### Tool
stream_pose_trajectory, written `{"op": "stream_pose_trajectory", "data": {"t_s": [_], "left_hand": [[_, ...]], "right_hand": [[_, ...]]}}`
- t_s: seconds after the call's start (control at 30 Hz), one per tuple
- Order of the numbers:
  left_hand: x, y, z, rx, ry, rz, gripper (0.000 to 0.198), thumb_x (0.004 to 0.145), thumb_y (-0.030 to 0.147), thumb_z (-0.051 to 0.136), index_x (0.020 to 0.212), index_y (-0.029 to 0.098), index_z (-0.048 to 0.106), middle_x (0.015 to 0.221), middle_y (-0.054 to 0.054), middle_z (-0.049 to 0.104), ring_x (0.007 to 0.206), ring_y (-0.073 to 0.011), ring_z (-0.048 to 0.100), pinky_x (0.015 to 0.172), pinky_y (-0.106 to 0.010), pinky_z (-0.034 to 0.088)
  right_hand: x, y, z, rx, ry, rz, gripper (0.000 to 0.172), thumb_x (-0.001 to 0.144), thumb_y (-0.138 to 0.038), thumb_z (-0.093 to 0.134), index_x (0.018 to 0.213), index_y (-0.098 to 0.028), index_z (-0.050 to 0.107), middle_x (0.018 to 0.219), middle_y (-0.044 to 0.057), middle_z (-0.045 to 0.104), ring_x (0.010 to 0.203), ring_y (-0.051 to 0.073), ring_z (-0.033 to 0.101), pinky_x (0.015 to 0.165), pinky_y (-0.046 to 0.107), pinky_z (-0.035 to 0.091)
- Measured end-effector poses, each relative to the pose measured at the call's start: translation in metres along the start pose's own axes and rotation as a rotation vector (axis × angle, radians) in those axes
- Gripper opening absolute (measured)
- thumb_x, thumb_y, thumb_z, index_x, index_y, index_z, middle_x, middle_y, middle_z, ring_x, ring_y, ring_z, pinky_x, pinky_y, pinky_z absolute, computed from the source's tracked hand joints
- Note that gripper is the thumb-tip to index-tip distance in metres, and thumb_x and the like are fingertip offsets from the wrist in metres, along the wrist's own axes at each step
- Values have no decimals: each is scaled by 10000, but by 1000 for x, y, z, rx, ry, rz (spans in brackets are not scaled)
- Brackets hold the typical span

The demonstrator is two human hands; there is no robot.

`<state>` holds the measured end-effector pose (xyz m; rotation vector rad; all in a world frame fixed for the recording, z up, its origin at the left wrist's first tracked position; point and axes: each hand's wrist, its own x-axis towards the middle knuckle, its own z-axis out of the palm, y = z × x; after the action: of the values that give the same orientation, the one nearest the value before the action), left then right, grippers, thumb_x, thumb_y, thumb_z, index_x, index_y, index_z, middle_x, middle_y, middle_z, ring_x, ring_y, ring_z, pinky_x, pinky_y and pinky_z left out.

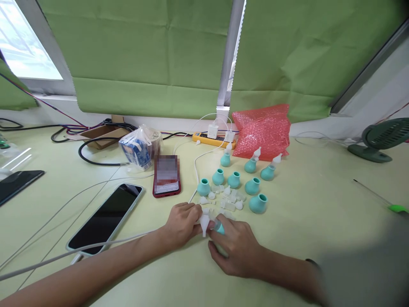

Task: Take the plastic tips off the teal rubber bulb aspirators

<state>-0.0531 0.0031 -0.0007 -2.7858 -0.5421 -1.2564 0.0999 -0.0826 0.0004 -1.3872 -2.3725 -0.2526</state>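
My left hand (181,225) is closed, its thumb and fingers pinching a white tapered nozzle (205,224) that points down toward me. Close beside it, my right hand (239,248) curls round a teal squeeze bulb (220,228), most of which the fingers hide. Just beyond both hands lie several loose clear and white plastic pieces (227,205). Several open-necked teal bulbs (258,204) stand around these pieces. Farther back, 3 teal bulbs (250,165) have white nozzles fitted in their necks.
A red-cased phone (166,175) and a larger phone (107,219) lie to the left, with a white cable crossing near my left forearm. At the back are a plastic-wrapped bundle (140,147), a yellow power strip (204,138) and a red bubble-wrap bag (263,132). A screwdriver (398,208) and green fan (383,136) are right.
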Motion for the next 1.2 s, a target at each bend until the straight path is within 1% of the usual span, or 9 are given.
{"op": "stream_pose_trajectory", "data": {"t_s": [0.13, 0.27, 0.4, 0.5, 0.63, 0.77, 0.9, 1.03, 1.2], "left_hand": [[0, 1, -2, -94, -174, -202, 270, 863, 402, 337, 798, 155, 423, 574, 22, 516, 448, -96, 456, 426, -190, 348], [0, 1, -3, -204, -161, -282, 202, 861, 297, 388, 999, 157, 436, 603, 40, 484, 500, -83, 463, 457, -169, 356], [-2, -1, 0, -212, -26, -216, 236, 849, 152, 397, 1081, 158, 442, 693, -1, 469, 597, -95, 460, 516, -185, 385], [-2, -1, 2, -196, 10, -127, 330, 830, 78, 390, 1148, 164, 418, 786, -43, 480, 697, -123, 469, 588, -226, 426], [0, 0, 3, -144, -120, -26, 470, 803, 43, 362, 1256, 149, 296, 999, -124, 494, 915, -198, 457, 721, -327, 454], [1, 0, 1, -133, -237, -15, 513, 769, 31, 318, 1265, 154, 273, 1213, -160, 389, 1041, -233, 416, 788, -395, 447], [0, 0, -2, -236, -169, -8, 402, 776, 33, 320, 1156, 140, 391, 1069, -146, 483, 938, -206, 468, 736, -358, 461], [2, 1, -7, -394, -148, 13, 231, 785, 87, 393, 999, 117, 473, 886, -106, 545, 806, -187, 469, 691, -339, 437], [5, 4, -10, -492, -88, -28, 47, 789, 153, 475, 831, 137, 488, 756, -63, 541, 704, -160, 452, 614, -298, 411]], "right_hand": [[2, 3, 0, -15, -12, 4, 207, 712, -257, 424, 813, -194, 593, 723, 77, 506, 544, 170, 478, 435, 236, 311], [1, 5, 0, -8, 41, -52, 209, 713, -231, 421, 816, -198, 599, 738, 80, 511, 535, 159, 465, 446, 240, 320], [-3, 4, 0, 41, 42, -161, 224, 699, -208, 442, 865, -210, 592, 714, 65, 498, 565, 159, 450, 486, 254, 341], [-3, 4, -1, 53, 32, -220, 218, 699, -204, 447, 864, -225, 589, 714, 64, 495, 579, 164, 443, 499, 264, 345], [-3, 5, 0, 68, 31, -234, 173, 695, -203, 445, 787, -211, 591, 678, 57, 483, 570, 165, 434, 489, 263, 335], [-2, 5, 1, 135, 58, -195, 183, 693, -173, 433, 789, -201, 587, 680, 53, 486, 579, 162, 451, 489, 256, 356], [1, 7, -5, 323, 88, -50, 251, 731, -154, 414, 952, -208, 521, 803, 71, 511, 748, 190, 503, 587, 285, 432], [1, 11, -11, 550, 20, 16, 368, 761, -160, 409, 1120, -210, 344, 947, 69, 509, 886, 176, 494, 771, 317, 435], [-3, 11, -5, 581, 60, -17, 417, 741, -165, 427, 1111, -206, 237, 900, 64, 517, 760, 170, 540, 677, 311, 463]]}}
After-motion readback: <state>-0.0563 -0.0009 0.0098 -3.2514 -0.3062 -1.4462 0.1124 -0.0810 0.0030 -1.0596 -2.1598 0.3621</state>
